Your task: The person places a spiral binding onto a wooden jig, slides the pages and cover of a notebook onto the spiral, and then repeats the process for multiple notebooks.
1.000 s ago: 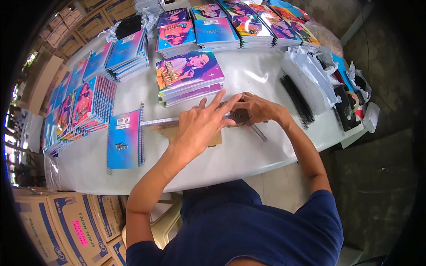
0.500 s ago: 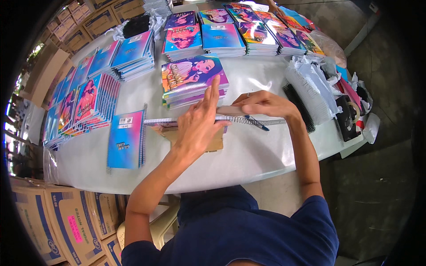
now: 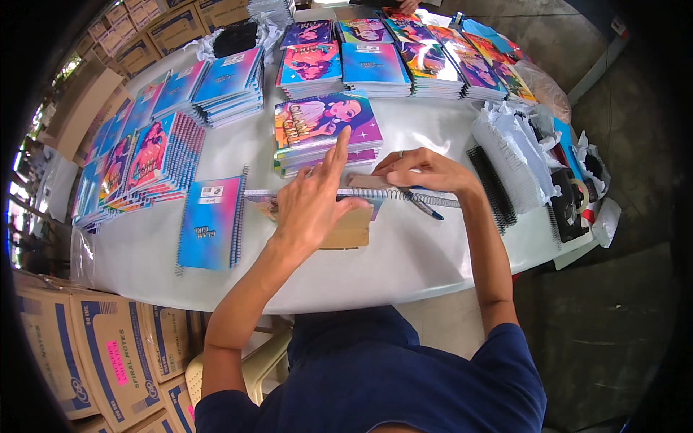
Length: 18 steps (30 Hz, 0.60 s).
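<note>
1. Head view: a notebook (image 3: 253, 193) stands on edge at mid-table, its narrow binding side facing up, apparently so that its holes lie within reach.
2. A spiral coil (image 3: 441, 202) runs rightward from that edge, roughly in line with it, likely to keep the wire true to the holes.
3. The left hand (image 3: 307, 198) lies across the edge, its fingers extended close together, its thumb spread wide on the near side; the straddling hold probably keeps the notebook upright.
4. The right hand (image 3: 429, 173) arches above the coil, its fingers curled over a flat piece (image 3: 364, 181); whether thumb and fingers pinch it, one cannot tell.
5. Below the edge hangs a brown board (image 3: 348, 232), perhaps for stiffness. Just under the coil lies a blue pen (image 3: 429, 210).
6. To the left rests a coiled blue-pink notebook (image 3: 209, 224); beyond the hands sits a stack (image 3: 328, 130), covers up, seemingly for neat piling.
7. Black coils (image 3: 493, 189) lie to the right, beside a white-wrapped bundle (image 3: 510, 148), presumably within arm's reach on purpose.
8. At the far edge shows a co-worker's hand (image 3: 408, 6); cartons (image 3: 115, 361) fill the lower left.
</note>
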Motion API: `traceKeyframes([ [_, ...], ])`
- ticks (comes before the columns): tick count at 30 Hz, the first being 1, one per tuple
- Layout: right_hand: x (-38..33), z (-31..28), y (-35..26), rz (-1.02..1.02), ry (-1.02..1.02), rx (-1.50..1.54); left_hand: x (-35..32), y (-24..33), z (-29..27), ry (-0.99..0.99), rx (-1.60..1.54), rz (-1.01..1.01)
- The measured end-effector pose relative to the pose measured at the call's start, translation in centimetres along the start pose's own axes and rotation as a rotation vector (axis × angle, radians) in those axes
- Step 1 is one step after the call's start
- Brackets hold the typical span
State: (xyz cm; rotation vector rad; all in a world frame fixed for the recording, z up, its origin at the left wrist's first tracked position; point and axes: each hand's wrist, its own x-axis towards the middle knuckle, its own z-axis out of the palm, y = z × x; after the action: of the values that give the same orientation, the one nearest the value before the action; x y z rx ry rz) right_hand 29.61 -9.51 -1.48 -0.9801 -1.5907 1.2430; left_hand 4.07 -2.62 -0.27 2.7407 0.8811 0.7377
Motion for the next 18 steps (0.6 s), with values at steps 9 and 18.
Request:
traceKeyframes([
  [9,1.0,0.8,-0.6,0.113,0.091,0.165,-0.2,-0.6,-1.4,-0.089,0.030,-0.040],
  [18,1.5,1.3,0.5,0.073,0.147,0.562,-0.5,-2.2,-1.2,-0.001,0.008,-0.013],
])
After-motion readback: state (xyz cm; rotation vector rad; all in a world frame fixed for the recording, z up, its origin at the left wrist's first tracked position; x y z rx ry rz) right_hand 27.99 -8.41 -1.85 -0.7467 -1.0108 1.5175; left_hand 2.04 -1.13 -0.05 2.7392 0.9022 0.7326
